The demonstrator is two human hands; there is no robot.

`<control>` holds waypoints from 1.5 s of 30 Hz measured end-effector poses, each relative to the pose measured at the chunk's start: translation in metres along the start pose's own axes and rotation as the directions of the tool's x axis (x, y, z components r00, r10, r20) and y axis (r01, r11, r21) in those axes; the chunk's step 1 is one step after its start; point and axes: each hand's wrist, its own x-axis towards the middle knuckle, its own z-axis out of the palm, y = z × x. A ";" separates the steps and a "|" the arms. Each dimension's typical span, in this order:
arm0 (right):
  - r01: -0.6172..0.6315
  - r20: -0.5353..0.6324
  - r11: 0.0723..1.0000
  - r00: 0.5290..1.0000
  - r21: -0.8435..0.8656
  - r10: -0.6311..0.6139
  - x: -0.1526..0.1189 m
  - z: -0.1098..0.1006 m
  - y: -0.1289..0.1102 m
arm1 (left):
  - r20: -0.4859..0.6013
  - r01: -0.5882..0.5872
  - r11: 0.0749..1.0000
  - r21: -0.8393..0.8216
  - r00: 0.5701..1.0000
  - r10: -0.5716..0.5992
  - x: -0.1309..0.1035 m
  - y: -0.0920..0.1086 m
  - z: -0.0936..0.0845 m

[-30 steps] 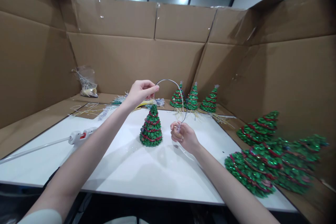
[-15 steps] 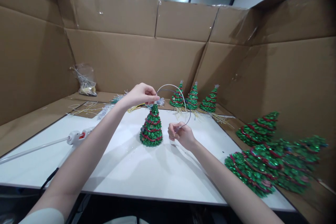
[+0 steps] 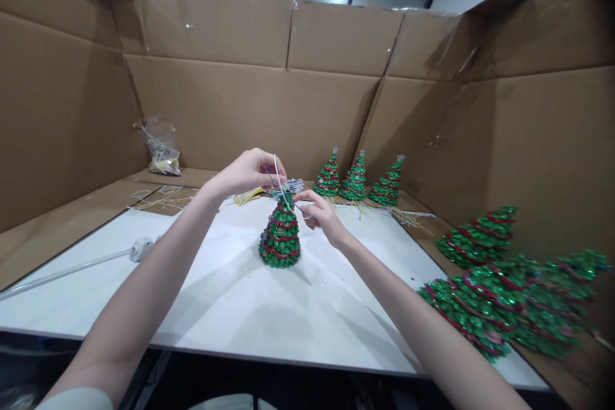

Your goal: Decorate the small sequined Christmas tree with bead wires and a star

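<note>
A small green Christmas tree (image 3: 280,240) with red garland stands upright on the white board. Just above its tip, my left hand (image 3: 252,173) is closed in a pinch on a thin wire (image 3: 276,170), whose white and dark strands run down to the treetop. My right hand (image 3: 321,213) is at the right of the tip, thumb and fingers closed on the lower part of the wire. The exact spot where the wire meets the tip is partly hidden by the fingers.
Three star-topped trees (image 3: 354,180) stand at the back right. Several more trees (image 3: 473,307) lie at the right edge. A glue gun (image 3: 141,249) is behind my left forearm. Loose wires (image 3: 247,195) and a clear plastic bag (image 3: 163,154) are at the back, before cardboard walls (image 3: 216,102).
My right hand has moved up and left to the treetop. The wire's wide arc on the right has closed in to a narrow loop above the tip. My left hand shifted only slightly.
</note>
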 end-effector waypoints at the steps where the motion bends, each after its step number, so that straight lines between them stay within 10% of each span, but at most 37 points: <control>1: -0.002 0.017 0.999 1.000 -0.036 0.003 0.001 0.001 -0.002 | -0.011 -0.004 0.999 0.035 1.000 0.005 0.000 0.000 -0.001; 13: 0.204 0.229 0.931 0.964 -0.303 -0.137 0.008 0.000 -0.004 | -0.050 -0.061 0.957 0.284 0.996 0.078 0.004 0.001 -0.003; 26: 0.319 0.220 0.726 0.948 -0.609 -0.231 -0.001 0.004 -0.015 | -0.090 -0.120 0.982 0.148 0.987 0.134 0.007 -0.002 0.015; 45: 0.484 0.306 0.623 0.874 -0.614 -0.377 -0.046 0.016 -0.028 | -0.191 -0.136 0.971 0.197 0.966 0.174 -0.049 0.035 0.027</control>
